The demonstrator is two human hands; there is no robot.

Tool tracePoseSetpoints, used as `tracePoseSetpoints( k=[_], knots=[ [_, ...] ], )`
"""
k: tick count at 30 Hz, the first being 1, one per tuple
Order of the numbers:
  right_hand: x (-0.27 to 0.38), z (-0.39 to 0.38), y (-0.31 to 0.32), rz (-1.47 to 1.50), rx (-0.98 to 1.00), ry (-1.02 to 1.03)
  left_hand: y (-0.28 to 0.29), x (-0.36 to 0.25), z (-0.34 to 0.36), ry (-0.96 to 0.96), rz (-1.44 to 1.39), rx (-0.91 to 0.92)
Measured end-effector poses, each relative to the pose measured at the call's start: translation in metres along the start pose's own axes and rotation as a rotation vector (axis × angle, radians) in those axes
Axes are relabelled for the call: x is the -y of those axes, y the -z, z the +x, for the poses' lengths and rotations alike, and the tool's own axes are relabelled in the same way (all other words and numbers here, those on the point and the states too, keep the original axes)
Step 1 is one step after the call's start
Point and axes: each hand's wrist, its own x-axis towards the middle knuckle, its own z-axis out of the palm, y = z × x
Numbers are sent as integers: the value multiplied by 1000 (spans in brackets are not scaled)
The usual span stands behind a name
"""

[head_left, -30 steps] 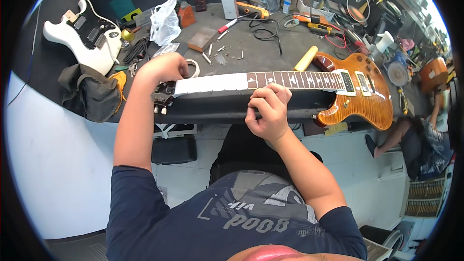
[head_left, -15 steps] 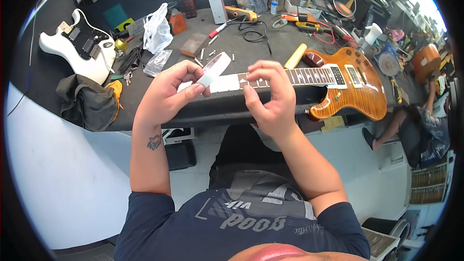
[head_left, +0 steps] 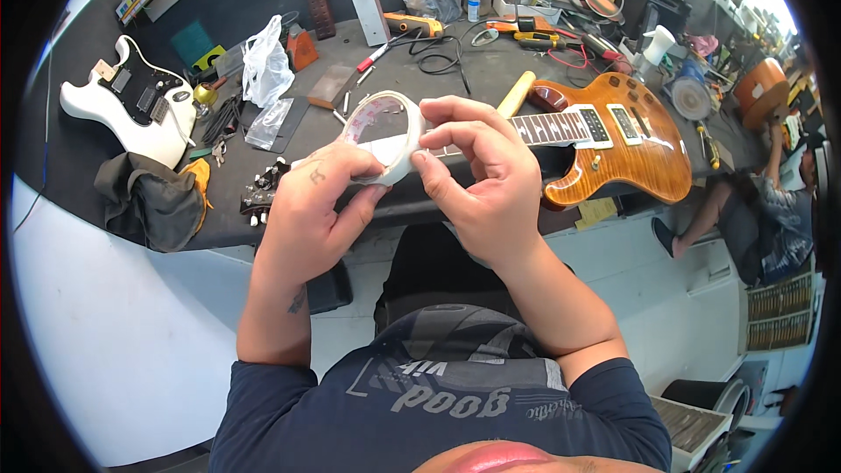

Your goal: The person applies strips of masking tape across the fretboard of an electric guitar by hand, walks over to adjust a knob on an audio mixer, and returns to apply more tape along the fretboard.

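Observation:
A roll of white tape (head_left: 414, 136) is held up over the guitar's neck, its open ring tilted toward me. My left hand (head_left: 317, 210) grips its lower left side between thumb and fingers. At the roll's right edge, the thumb and fingertips of my right hand (head_left: 486, 171) close on the tape. Below lies an amber electric guitar (head_left: 644, 158), its fretboard (head_left: 547, 129) running left behind my hands to the dark headstock (head_left: 257, 195). White covering on the fretboard shows partly through the ring; my hands and the roll hide the rest.
A white guitar body (head_left: 92, 105) and a dark cloth (head_left: 144, 201) lie on the left of the bench (head_left: 236, 219). Behind are a plastic bag (head_left: 267, 61), a wooden block (head_left: 331, 86), cables and tools. Another person (head_left: 784, 236) is at the far right.
My right hand has moved left onto the roll, which now faces me more openly. The view has shifted, bringing the headstock into sight beside my left hand.

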Motion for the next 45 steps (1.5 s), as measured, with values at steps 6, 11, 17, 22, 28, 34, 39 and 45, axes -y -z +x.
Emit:
tracePoseSetpoints(
  k=[6,11,17,22,28,34,39,45],
  knots=[
    [1,3,6,-4,30,34,-6,-8,2,-146,119,-97],
    [2,2,4,-44,-14,-5,-12,-8,4,-183,148,-86],
    [-1,2,9,-219,-33,158,-13,-10,3,-189,179,-84],
    [-4,4,8,-371,26,243,-19,-14,3,-144,137,-101],
    [-10,-2,4,-320,24,281,-21,-10,8,30,251,-122],
    [-16,-3,7,-216,-13,130,-23,-6,5,123,63,-136],
    [-13,-12,0,-147,28,263,-27,-9,7,112,209,-195],
    [-21,-5,7,304,-361,12,-26,5,3,-6,473,-204]
  ],
)
